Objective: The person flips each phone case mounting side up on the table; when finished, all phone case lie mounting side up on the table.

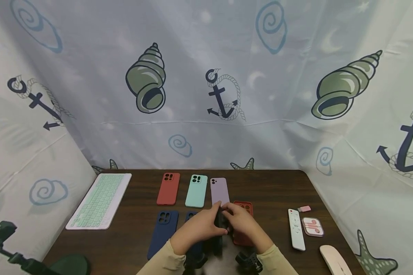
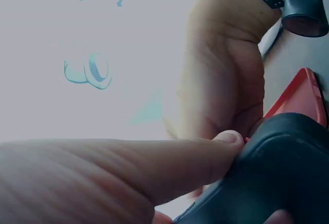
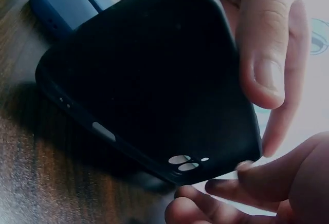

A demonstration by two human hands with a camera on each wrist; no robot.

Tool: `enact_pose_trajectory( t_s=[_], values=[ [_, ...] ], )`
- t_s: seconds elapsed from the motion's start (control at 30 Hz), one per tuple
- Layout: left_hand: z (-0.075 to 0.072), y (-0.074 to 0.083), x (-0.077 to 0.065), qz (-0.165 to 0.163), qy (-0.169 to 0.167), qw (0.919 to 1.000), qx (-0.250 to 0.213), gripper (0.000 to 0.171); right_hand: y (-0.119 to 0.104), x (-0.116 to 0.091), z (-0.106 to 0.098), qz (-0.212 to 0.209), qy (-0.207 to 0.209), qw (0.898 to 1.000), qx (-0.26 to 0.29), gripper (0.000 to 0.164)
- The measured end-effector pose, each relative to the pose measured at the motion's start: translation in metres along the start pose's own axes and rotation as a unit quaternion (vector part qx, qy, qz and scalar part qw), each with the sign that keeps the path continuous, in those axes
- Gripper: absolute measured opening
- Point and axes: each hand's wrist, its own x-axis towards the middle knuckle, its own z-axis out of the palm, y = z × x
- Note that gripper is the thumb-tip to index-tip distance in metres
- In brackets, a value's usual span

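Note:
Both hands hold a black phone case [image 3: 144,80] above the near middle of the table. The left hand [image 1: 203,223] grips it along one side, thumb on the edge. The fingers of the right hand [image 1: 241,219] pinch the edge by the camera holes, as the right wrist view shows. Under the right arm lies a red phone case [image 1: 242,242], hollow side up and partly covered. A dark blue phone case [image 1: 191,215] is mostly hidden behind the left hand. Just beyond the hands is a lilac phone case [image 1: 220,191].
Another red phone case [image 1: 168,189], a mint one [image 1: 196,191] and a dark blue one [image 1: 163,233] lie left of centre. A keyboard [image 1: 98,201] is at far left. To the right are a white remote [image 1: 296,230], an earphone box [image 1: 313,227], a pink USB stick [image 1: 304,209] and a mouse [image 1: 334,260].

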Motion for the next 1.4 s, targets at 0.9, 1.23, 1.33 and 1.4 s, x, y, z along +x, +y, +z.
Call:
enact_pose_trajectory(
  t_s=[0.9,1.23,1.33,1.4],
  values=[
    [0.000,-0.011,0.005,-0.006,0.047,0.9956,0.080,0.077,0.007,-0.002,-0.004,0.024,0.060,0.994,-0.093,0.026],
    [0.001,-0.017,0.014,-0.023,0.012,0.9891,0.145,0.066,0.007,0.000,-0.006,0.048,0.071,0.991,-0.102,0.025],
    [-0.003,-0.023,0.013,0.012,0.015,0.9917,0.127,0.066,0.006,0.001,-0.006,0.044,0.074,0.990,-0.116,0.026],
    [-0.008,-0.029,0.012,0.046,0.011,0.9923,0.115,0.063,0.004,0.002,-0.006,0.041,0.078,0.989,-0.116,0.025]
  ],
)
